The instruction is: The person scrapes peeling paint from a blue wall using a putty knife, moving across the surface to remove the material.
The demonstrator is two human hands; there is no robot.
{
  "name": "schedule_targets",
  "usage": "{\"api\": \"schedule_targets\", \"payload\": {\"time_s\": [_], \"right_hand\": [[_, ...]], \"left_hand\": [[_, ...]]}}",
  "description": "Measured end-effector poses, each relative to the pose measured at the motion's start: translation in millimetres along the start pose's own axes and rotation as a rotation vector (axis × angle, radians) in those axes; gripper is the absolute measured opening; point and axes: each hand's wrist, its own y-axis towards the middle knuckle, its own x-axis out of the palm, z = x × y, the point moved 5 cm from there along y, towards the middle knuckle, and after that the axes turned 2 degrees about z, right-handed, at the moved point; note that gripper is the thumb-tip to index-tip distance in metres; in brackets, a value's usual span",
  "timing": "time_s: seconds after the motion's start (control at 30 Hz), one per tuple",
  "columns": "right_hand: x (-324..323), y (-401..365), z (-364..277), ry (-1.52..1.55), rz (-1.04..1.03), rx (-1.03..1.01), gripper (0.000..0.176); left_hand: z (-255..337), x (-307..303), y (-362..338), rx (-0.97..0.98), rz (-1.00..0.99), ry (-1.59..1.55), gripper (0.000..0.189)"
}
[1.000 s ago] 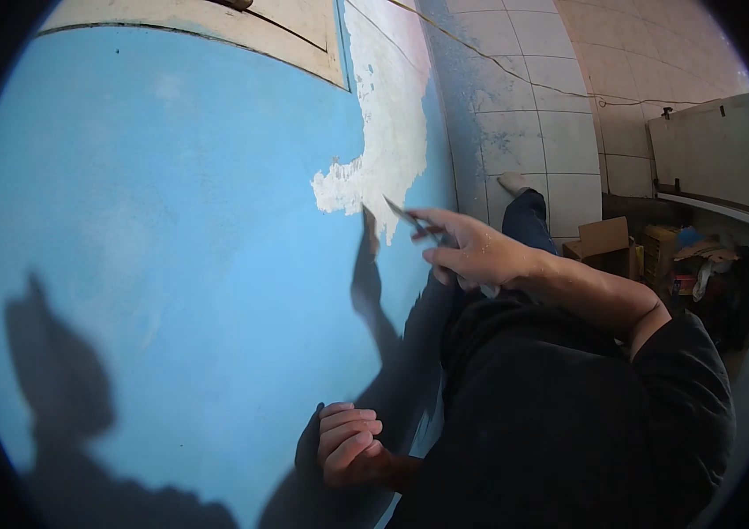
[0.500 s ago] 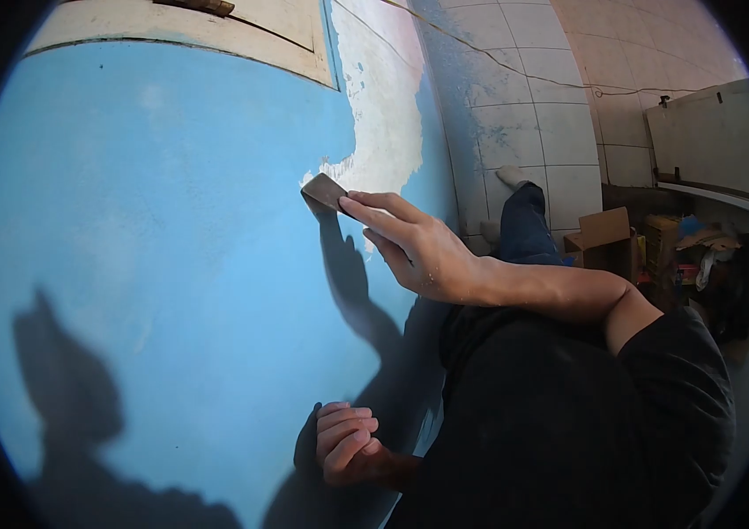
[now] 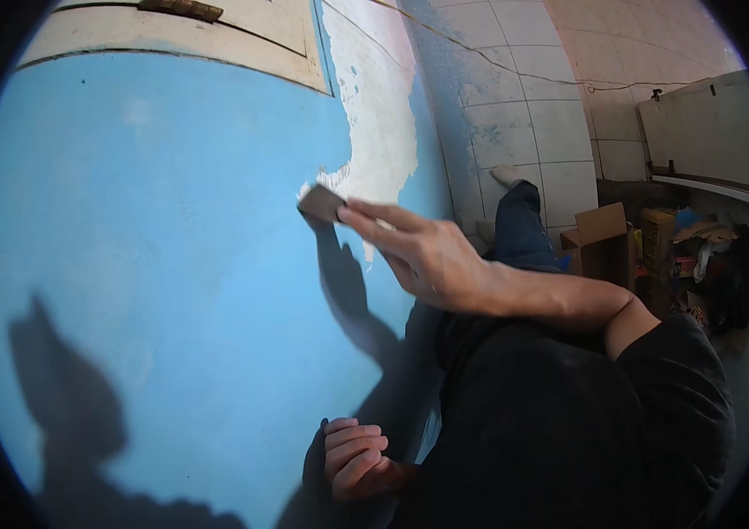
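Observation:
A flat metal scraper blade point(image 3: 322, 203) is pinched between the thumb and fingers of my right hand point(image 3: 440, 256). Its edge touches the blue wall point(image 3: 171, 264) at the lower left border of a bare white patch point(image 3: 383, 123). Ragged paint edges show around the blade. My left hand point(image 3: 357, 457) is loosely fisted, lower down in the view and close to the wall, with nothing visible in it. Shadows of the head and arms fall on the blue paint.
A cream wooden panel point(image 3: 242, 40) with a metal fitting is at the top left. A cable point(image 3: 515, 69) runs across the tiles. To the right are an open cardboard box point(image 3: 599, 242), a heap of items and a pale board point(image 3: 714, 132). My leg point(image 3: 520, 229) stretches over the floor.
The scraper and my right hand sit slightly lower and farther left in the view. My left hand appears a little lower and to the right. The whole view has shifted slightly.

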Motion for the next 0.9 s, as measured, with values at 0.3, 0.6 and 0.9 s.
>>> {"api": "schedule_targets", "payload": {"time_s": [0.3,0.6,0.9], "right_hand": [[-2,3,1,0.03,-0.031,0.036,0.054],[1,-2,2,0.028,-0.042,0.034,0.056],[2,-3,3,0.038,-0.033,0.017,0.053]], "left_hand": [[-2,1,-1,-0.004,0.006,0.012,0.021],[-5,2,-1,-0.025,0.013,-0.007,0.019],[-4,4,4,-0.007,-0.036,0.023,0.019]]}}
